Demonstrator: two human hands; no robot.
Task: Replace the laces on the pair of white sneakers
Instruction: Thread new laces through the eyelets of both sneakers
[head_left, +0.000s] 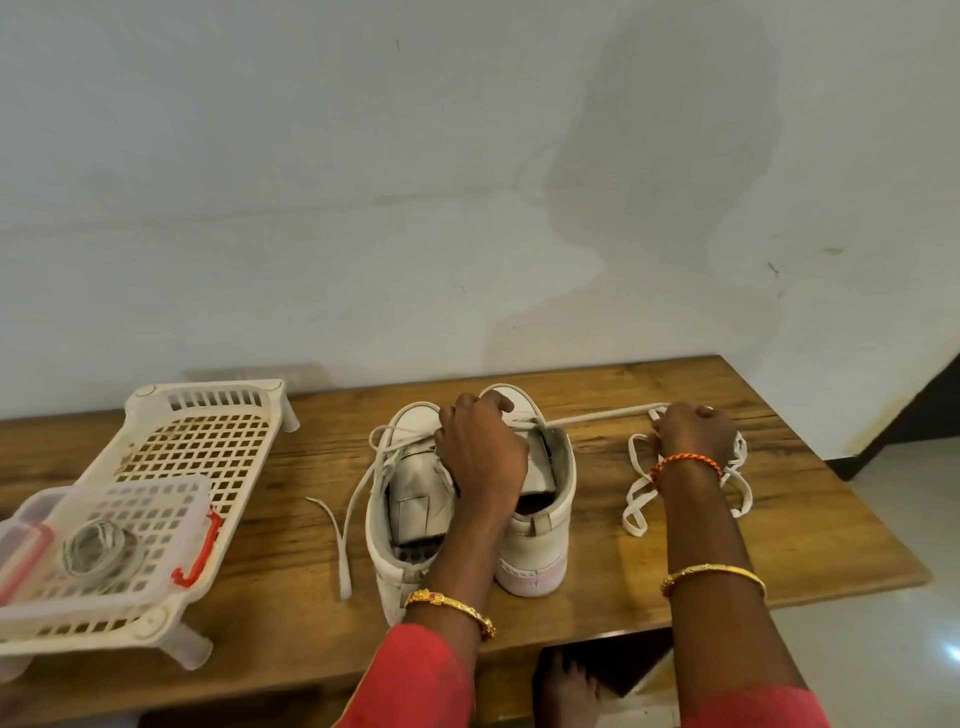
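Note:
Two white sneakers stand side by side on the wooden table (727, 561), heels toward me. The left sneaker (402, 514) has a loose lace (358, 488) trailing over the table to its left. My left hand (480, 452) rests on the front of the right sneaker (540, 530), fingers curled over its eyelet area. A white lace (597, 415) runs taut from that shoe to my right hand (693, 434), which grips it. The rest of this lace lies in loops (636, 499) on the table under my right wrist.
A white perforated plastic rack (202, 441) sits at the table's left, with a clear lidded box with red clips (104, 540) on it. A wall stands close behind the table. My bare foot (566, 686) shows below the front edge.

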